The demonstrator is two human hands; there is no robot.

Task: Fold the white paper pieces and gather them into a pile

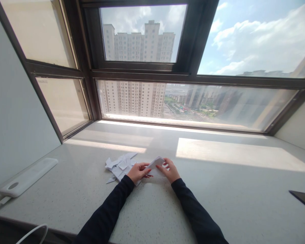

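Between my two hands is a folded piece of white paper (pixel 154 164), held just above the pale speckled sill. My left hand (pixel 139 172) grips its left side, thumb on top and fingers beneath. At its right edge my right hand (pixel 169 170) pinches the paper between thumb and fingers. A loose pile of white paper pieces (pixel 122 165), several of them folded or cut, lies right beside my left hand and is partly hidden by it.
On the left of the sill (pixel 234 189) lies a white power strip (pixel 30 177) with a white cable (pixel 33 232) near the front edge. A dark flat object (pixel 303 199) is at the far right. Brown-framed windows (pixel 147 76) rise behind.
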